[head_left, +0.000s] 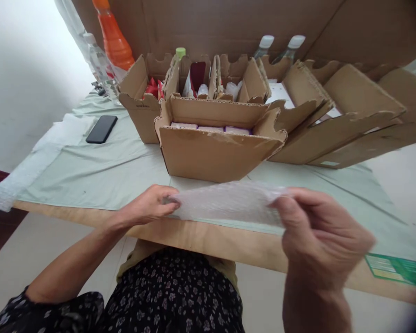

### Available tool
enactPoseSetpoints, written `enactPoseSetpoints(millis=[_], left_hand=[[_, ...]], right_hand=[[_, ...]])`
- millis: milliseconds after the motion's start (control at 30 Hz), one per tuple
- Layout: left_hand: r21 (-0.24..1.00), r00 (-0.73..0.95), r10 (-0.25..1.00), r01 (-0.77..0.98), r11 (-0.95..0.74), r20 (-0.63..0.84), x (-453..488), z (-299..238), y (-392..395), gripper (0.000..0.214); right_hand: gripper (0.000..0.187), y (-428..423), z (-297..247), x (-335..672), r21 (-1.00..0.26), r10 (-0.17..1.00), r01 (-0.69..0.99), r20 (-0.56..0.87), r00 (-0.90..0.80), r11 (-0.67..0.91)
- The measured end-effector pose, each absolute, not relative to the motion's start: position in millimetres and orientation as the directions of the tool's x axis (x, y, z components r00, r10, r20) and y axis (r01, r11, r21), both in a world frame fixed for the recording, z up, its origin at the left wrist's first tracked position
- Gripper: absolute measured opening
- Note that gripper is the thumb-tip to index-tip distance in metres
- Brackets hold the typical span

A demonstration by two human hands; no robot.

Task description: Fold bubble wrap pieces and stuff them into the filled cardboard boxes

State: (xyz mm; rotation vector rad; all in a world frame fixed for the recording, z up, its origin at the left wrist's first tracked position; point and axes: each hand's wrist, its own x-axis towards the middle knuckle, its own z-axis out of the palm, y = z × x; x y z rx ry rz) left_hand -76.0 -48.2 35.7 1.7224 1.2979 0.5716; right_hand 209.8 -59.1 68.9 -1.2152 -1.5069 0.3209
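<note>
A strip of bubble wrap (229, 201) is stretched between my two hands above the front edge of the table. My left hand (156, 203) pinches its left end between thumb and fingers. At the other end, my right hand (315, 226) grips the wrap with the thumb pressed on top; it is slightly blurred. Just beyond the wrap stands an open cardboard box (218, 155) with several purple-edged packs (211, 129) inside, their lower parts hidden by the box wall.
Behind are several cardboard bins (298, 92) holding assorted goods. An orange bottle (114, 39) and clear bottles stand at the back. A black phone (102, 129) and more bubble wrap (38, 155) lie left. A green card (398, 269) is at the right front edge.
</note>
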Motion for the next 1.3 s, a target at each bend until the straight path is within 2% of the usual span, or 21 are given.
enactPoseSetpoints(millis=[100, 200, 233, 300, 367, 433, 500, 600, 633, 700, 800, 867, 933, 1000, 1067, 1133, 1167, 1233, 1300], left_hand=[[0.905, 0.333, 0.92, 0.422, 0.052, -0.208, -107, 36, -54, 0.014], [0.932, 0.283, 0.928, 0.333, 0.143, -0.244, -123, 38, -56, 0.015], [0.936, 0.262, 0.936, 0.321, 0.146, -0.236, -123, 37, -56, 0.019], [0.93, 0.229, 0.951, 0.347, 0.12, -0.208, -113, 32, -55, 0.042], [0.901, 0.238, 0.957, 0.432, 0.05, -0.167, -94, 22, -55, 0.066], [0.839, 0.294, 0.95, 0.54, -0.071, -0.109, -70, 10, -55, 0.074], [0.74, 0.357, 0.932, 0.642, -0.198, -0.061, -49, -1, -55, 0.065], [0.608, 0.408, 0.911, 0.738, -0.291, -0.059, -39, -4, -55, 0.031], [0.619, 0.418, 0.906, 0.73, -0.29, -0.069, -42, 0, -55, 0.023], [0.735, 0.442, 0.891, 0.638, -0.231, -0.104, -55, 15, -55, 0.016], [0.882, 0.437, 0.883, 0.467, -0.059, -0.172, -77, 40, -49, 0.025], [0.873, 0.384, 0.901, 0.488, -0.014, -0.2, -86, 42, -41, 0.035], [0.766, 0.27, 0.949, 0.641, -0.05, -0.165, -88, 31, -34, 0.038], [0.573, 0.167, 0.986, 0.809, -0.132, -0.009, -86, 13, -34, 0.042], [0.392, 0.151, 0.961, 0.889, -0.235, 0.232, -82, 2, -45, 0.045], [0.277, 0.221, 0.881, 0.893, -0.355, 0.419, -78, -1, -61, 0.049], [0.234, 0.273, 0.845, 0.881, -0.412, 0.461, -74, 0, -70, 0.052], [0.158, 0.416, 0.797, 0.837, -0.524, 0.438, -65, 2, -84, 0.057], [0.114, 0.544, 0.778, 0.792, -0.6, 0.315, -56, -3, -91, 0.065]], right_hand=[[0.014, -61, 53, 235, -0.828, 0.821, 0.486, 0.469, 0.326, 0.279], [0.019, -63, 25, 243, -0.889, 0.88, 0.42, 0.338, 0.334, 0.182], [0.019, -64, 16, 242, -0.907, 0.894, 0.392, 0.299, 0.334, 0.157], [0.018, -67, 3, 238, -0.932, 0.911, 0.342, 0.241, 0.336, 0.121], [0.016, -69, -1, 234, -0.941, 0.919, 0.32, 0.218, 0.328, 0.108], [0.015, -72, 2, 232, -0.939, 0.924, 0.321, 0.228, 0.307, 0.125], [0.013, -74, 8, 233, -0.929, 0.917, 0.331, 0.269, 0.296, 0.165], [0.012, -78, 15, 241, -0.92, 0.898, 0.339, 0.309, 0.312, 0.199], [0.014, -79, 16, 243, -0.922, 0.892, 0.334, 0.309, 0.329, 0.196], [0.019, -81, 17, 247, -0.931, 0.881, 0.321, 0.292, 0.372, 0.173], [0.027, -79, 12, 246, -0.929, 0.873, 0.349, 0.269, 0.407, 0.123], [0.029, -73, 2, 244, -0.884, 0.888, 0.455, 0.291, 0.357, 0.107], [0.033, -65, -11, 245, -0.768, 0.912, 0.631, 0.331, 0.244, 0.11], [0.04, -61, -25, 252, -0.579, 0.927, 0.806, 0.357, 0.117, 0.121], [0.044, -62, -30, 260, -0.394, 0.917, 0.907, 0.398, 0.023, 0.149], [0.047, -66, -26, 262, -0.275, 0.88, 0.939, 0.471, -0.056, 0.207], [0.051, -67, -21, 257, -0.239, 0.856, 0.935, 0.505, -0.11, 0.261], [0.061, -66, -12, 236, -0.188, 0.817, 0.893, 0.512, -0.266, 0.409], [0.067, -61, -10, 207, -0.154, 0.775, 0.809, 0.432, -0.461, 0.567]])
